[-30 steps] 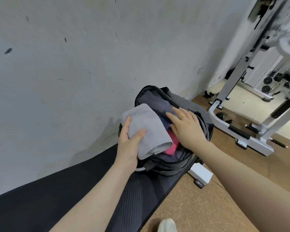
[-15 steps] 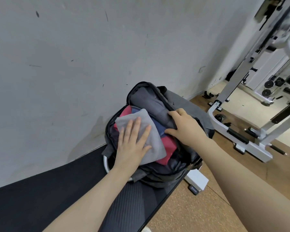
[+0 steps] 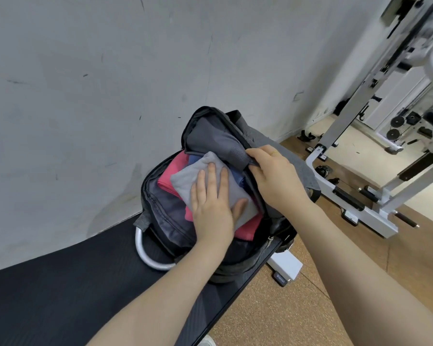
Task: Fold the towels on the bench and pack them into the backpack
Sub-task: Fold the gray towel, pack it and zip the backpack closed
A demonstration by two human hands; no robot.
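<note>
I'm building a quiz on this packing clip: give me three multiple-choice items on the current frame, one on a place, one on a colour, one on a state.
1. Where does the backpack sit?
A. on the floor
B. on the black bench
C. on the weight machine

2. What colour is the towel directly beneath the grey towel?
A. pink
B. yellow
C. green

3. What is the left hand doing?
A. hanging idle
B. pressing flat on the grey towel
C. pulling a zipper

Answers:
1 B, the backpack rests at the bench's end by the wall.
2 A, the pink towel shows around the grey one's edges.
3 B, the fingers lie straight on the towel, while the right hand grips the backpack's flap.
</note>
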